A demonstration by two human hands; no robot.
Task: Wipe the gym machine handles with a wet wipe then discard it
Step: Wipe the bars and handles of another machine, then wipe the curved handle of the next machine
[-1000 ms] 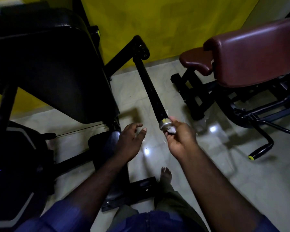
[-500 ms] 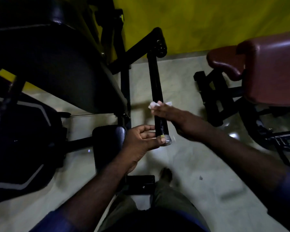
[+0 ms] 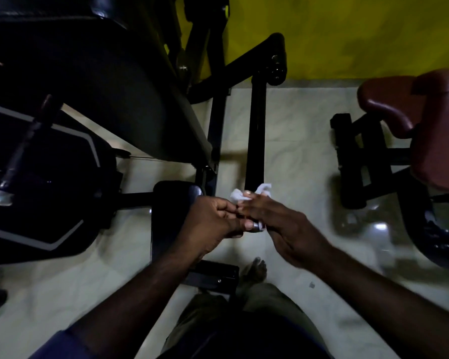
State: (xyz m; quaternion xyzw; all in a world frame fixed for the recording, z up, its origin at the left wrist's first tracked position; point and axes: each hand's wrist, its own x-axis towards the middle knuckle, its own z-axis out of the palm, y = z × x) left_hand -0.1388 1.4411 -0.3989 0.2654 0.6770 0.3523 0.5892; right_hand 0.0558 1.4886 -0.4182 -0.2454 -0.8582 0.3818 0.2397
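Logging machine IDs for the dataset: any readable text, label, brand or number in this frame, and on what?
None readable.
The black handle, the wet wipe, the maroon seat and the grey-striped black panel show no lettering. The frame is dark and partly motion-blurred, so small print could go unseen.

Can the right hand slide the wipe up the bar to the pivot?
Likely yes. The right hand wraps the wipe round the bar, and nothing crosses the bar above it up to the pivot; the left hand grips only the lower end.
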